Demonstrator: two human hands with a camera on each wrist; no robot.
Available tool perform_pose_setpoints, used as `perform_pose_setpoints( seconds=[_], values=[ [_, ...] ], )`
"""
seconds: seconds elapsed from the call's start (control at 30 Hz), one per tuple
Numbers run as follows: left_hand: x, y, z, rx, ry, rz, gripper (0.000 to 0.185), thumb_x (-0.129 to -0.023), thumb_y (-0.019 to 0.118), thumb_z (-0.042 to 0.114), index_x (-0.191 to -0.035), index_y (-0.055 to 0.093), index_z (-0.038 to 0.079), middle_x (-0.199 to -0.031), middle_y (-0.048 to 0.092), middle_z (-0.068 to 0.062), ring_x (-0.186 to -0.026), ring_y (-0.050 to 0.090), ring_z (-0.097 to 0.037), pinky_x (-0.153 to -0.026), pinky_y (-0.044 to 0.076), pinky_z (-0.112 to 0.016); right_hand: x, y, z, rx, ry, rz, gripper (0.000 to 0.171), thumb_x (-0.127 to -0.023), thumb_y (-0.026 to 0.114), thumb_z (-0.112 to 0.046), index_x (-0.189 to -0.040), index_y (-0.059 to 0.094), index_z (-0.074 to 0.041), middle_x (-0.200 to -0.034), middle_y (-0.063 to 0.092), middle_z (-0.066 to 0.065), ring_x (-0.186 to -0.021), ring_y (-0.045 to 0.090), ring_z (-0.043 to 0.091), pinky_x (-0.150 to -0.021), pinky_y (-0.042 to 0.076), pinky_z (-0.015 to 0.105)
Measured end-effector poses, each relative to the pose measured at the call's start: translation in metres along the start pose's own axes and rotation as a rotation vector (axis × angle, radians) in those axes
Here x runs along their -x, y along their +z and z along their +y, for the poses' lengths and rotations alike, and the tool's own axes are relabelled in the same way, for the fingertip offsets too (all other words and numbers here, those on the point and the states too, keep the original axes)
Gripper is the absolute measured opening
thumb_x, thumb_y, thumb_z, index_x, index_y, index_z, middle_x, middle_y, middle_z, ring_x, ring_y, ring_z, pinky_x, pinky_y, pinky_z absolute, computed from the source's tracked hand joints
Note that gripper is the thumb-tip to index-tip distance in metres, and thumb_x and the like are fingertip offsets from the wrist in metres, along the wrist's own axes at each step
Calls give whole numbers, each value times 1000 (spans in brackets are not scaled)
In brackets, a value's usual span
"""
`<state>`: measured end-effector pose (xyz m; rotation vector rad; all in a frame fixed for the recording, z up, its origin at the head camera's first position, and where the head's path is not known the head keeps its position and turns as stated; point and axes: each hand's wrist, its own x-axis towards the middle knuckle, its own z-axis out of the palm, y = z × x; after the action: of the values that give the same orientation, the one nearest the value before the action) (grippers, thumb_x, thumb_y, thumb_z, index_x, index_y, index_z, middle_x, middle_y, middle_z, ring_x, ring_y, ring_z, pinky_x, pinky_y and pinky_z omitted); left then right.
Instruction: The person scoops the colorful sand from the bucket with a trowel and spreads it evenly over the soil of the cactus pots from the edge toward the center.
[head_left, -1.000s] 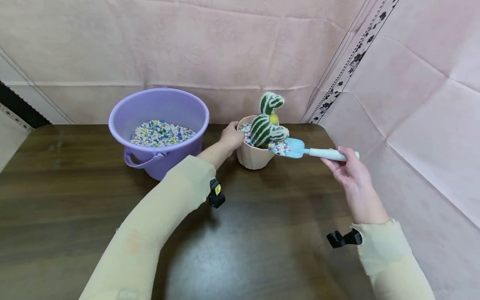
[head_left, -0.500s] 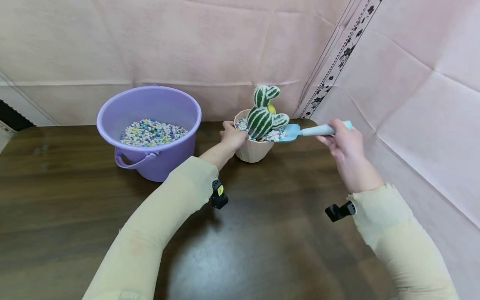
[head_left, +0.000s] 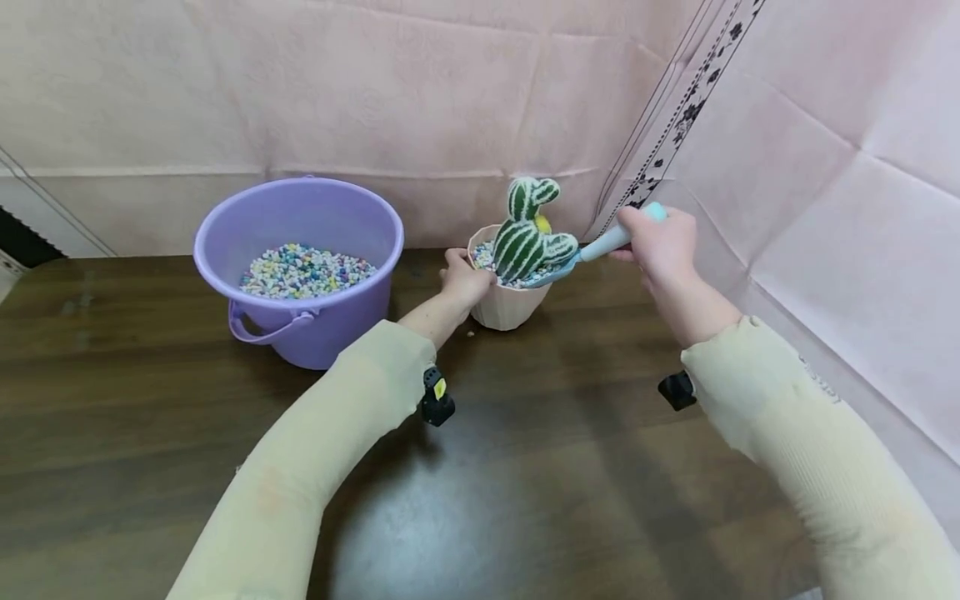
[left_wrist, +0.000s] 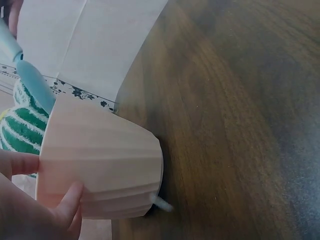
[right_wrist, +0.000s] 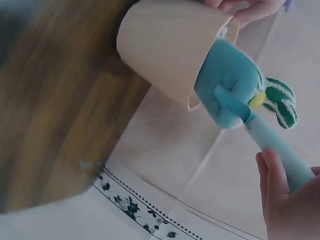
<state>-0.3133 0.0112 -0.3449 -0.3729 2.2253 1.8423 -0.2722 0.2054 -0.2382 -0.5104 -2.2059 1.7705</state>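
A pale pink pot (head_left: 504, 305) (left_wrist: 100, 160) (right_wrist: 165, 47) stands on the dark wooden table (head_left: 525, 467), holding a striped green toy cactus (head_left: 525, 237) (left_wrist: 20, 127) (right_wrist: 280, 100) and coloured pebbles. My left hand (head_left: 463, 279) (left_wrist: 30, 205) grips the pot's left side. My right hand (head_left: 660, 242) (right_wrist: 285, 210) holds the handle of a light blue scoop (head_left: 592, 248) (right_wrist: 232, 92) (left_wrist: 27, 75), raised and tilted so its blade dips over the pot's right rim beside the cactus.
A purple bucket (head_left: 300, 267) with several coloured pebbles stands left of the pot. Pink cloth walls close the back and right sides, the right one (head_left: 825, 208) close behind my right hand. One small pebble (head_left: 470, 334) (left_wrist: 162, 204) lies by the pot's base.
My right hand rose and swung toward the pot, tipping the scoop from level to blade-down; its pebbles slid into the pot. My left hand stayed on the pot.
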Motion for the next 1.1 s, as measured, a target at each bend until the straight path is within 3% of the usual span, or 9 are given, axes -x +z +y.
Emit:
perform_pose_setpoints(
  seconds=[0.07,0.17,0.27,0.6,0.8,1.0,1.1],
  values=[
    [0,0,0,2,5,4,60,-85,62,8,-133,27,16,-137,29,-14,-124,38,-26,-104,44,-35,0,-1,-5,36,-22,-2,12,-82,57,-12,-75,50,-7,-59,58,-8,-49,65,5,-37,47,16],
    [2,-1,1,-7,11,-2,61,-85,62,9,-134,26,16,-138,28,-15,-125,38,-26,-104,44,-35,0,-5,-11,0,-33,4,12,-82,58,-12,-74,50,-7,-56,58,-8,-47,64,6,-34,46,17],
    [3,-2,1,-12,15,-6,62,-85,61,9,-135,25,15,-139,27,-15,-126,37,-26,-105,43,-34,2,-11,-16,-90,-51,0,12,-82,60,-7,-75,50,-4,-59,56,-5,-48,64,6,-46,56,22],
    [5,-20,3,-58,50,40,49,-90,56,16,-133,33,5,-137,37,-16,-129,37,-24,-107,41,-34,-6,-26,-29,-170,10,-32,15,-82,61,-8,-73,48,-5,-59,59,-2,-52,67,11,-48,57,25],
    [7,-33,13,-38,63,51,47,-91,53,15,-133,36,2,-137,42,-15,-128,41,-21,-107,42,-33,-13,-38,-30,-332,41,-69,13,-80,61,-1,-71,52,-2,-59,60,3,-56,68,15,-50,58,30],
    [23,-54,35,136,146,9,49,-92,51,9,-137,34,0,-137,43,-18,-113,52,-26,-98,50,-34,-29,-55,-39,-606,125,-117,9,-81,60,7,-80,53,1,-68,56,9,-64,69,24,-55,59,41],
    [37,-70,51,192,178,-13,48,-92,51,6,-137,35,1,-132,47,-17,-103,53,-22,-96,52,-32,-35,-57,-49,-738,188,-162,9,-82,61,8,-83,54,2,-76,53,11,-73,68,28,-59,59,47]
  ],
)
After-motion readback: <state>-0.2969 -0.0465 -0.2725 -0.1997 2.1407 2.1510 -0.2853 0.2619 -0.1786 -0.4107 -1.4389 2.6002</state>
